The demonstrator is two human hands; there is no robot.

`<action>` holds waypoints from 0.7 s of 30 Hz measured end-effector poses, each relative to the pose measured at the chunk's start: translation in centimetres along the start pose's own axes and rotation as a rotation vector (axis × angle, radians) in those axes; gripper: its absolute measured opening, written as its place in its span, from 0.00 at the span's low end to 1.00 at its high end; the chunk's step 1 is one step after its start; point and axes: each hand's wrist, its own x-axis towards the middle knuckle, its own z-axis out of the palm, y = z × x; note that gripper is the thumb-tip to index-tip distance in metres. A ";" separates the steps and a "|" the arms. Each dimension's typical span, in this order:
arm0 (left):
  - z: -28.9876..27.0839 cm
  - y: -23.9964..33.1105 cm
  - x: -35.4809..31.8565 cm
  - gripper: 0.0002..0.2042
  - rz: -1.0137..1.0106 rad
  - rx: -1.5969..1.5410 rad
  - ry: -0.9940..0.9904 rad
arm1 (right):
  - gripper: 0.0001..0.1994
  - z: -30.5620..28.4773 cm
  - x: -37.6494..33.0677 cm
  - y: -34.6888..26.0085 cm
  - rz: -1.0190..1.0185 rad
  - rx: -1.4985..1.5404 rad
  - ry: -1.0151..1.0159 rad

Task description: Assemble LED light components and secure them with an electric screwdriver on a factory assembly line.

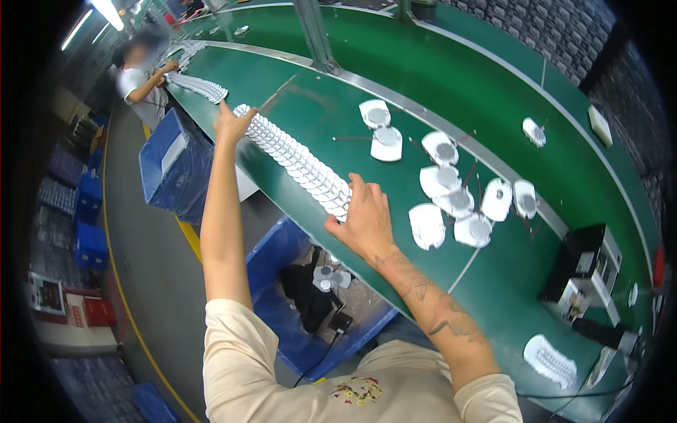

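A long row of nested white plastic pieces (296,161) lies slantwise along the near edge of the green workbench (317,106). My left hand (231,125) grips its far left end, the thumb against the last pieces. At the near right end my right hand (368,217) holds the row, thumb on the near side and fingers over the far side. Right of that hand, several loose white rounded parts with grey discs (441,180) and thin dark red wires are spread on the bench. A second row of white pieces (197,86) lies beyond my left hand.
A blue bin (264,257) holding a black cloth-like item and white parts stands below the bench edge. Another blue bin (176,166) is farther left. A black and silver machine (582,271) and a small white stack (550,361) are at right. A person (144,88) works far left.
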 end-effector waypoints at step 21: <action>-5.2 18.4 -21.8 0.29 1.315 0.001 -0.983 | 0.45 -32.2 -33.3 -2.1 0.427 -0.198 0.490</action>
